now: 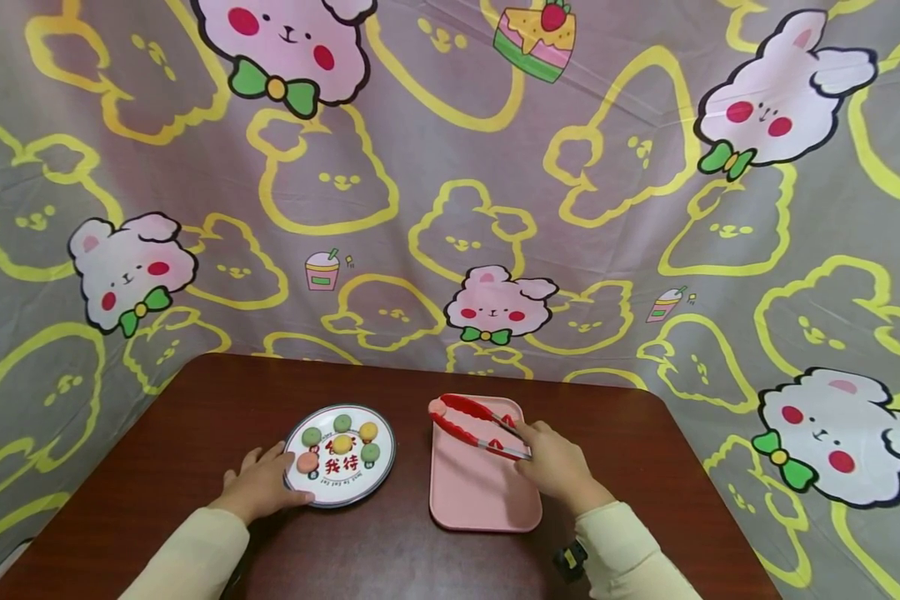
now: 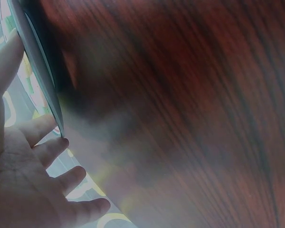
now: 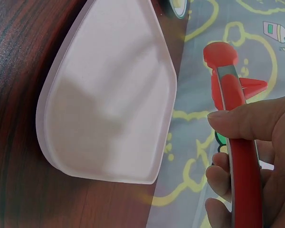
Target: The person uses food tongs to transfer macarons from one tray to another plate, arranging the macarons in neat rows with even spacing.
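Observation:
My left hand (image 1: pixel 266 482) rests at the left rim of a round white plate (image 1: pixel 352 490) with a dark edge and red characters. Its fingers are spread, the thumb along the near rim; in the left wrist view, fingertips meet the plate's edge. Several macarons lie on the plate: green ones (image 1: pixel 342 423), yellow ones (image 1: pixel 368 432) and a pink one (image 1: pixel 307 462). My right hand (image 1: pixel 558 467) grips red-and-metal tongs (image 1: pixel 487 444) over a pink tray (image 1: pixel 486 498). Between the tong tips, above the tray's far left corner, is a small pink macaron (image 1: pixel 437 407).
Plate and tray stand side by side on a dark brown wooden table (image 1: pixel 405 550), with a gap between them. A patterned cloth (image 1: pixel 435 150) with cartoon animals hangs behind and beside the table. The tray has a low raised rim.

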Demonstrator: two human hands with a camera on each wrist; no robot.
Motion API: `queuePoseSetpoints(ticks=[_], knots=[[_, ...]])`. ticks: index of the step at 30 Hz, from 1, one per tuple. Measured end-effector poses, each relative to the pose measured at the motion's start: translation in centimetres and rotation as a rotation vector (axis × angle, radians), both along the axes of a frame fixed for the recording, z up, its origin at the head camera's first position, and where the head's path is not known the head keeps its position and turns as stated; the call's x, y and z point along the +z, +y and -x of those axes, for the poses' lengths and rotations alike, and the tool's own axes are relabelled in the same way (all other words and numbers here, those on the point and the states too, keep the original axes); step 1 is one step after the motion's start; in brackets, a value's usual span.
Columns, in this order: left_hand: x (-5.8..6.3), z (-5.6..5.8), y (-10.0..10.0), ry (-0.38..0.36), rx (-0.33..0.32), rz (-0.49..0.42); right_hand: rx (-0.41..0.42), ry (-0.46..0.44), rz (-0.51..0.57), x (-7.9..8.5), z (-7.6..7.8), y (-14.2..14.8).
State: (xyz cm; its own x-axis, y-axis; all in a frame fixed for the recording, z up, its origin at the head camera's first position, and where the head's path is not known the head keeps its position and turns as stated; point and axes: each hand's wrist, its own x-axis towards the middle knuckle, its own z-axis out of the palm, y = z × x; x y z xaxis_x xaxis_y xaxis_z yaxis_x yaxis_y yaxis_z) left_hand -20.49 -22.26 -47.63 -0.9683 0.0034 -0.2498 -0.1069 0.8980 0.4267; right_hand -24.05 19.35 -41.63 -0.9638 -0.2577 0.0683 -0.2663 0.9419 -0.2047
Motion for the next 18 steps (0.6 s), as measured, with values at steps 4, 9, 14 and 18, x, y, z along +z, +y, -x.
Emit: queuePoseSetpoints(ticks=[4, 9, 14, 18], knots=[[0.13, 0.00, 0.04, -0.001, 0.001, -0.003, -0.001, -0.005, 0.007, 0.12, -0.06, -0.19], [0.22, -0.01, 0.05, -0.007, 0.001, 0.006, 0.003, -0.012, 0.015, 0.25, -0.22, -0.38], [0.21, -0.05, 0.09, 0.005, -0.003, 0.008, 0.017, 0.007, 0.019, 0.35, -0.43, -0.62], [0.24, -0.14, 0.14, 0.019, -0.013, 0.012, 0.038, 0.024, 0.030, 0.33, -0.61, -0.89]])
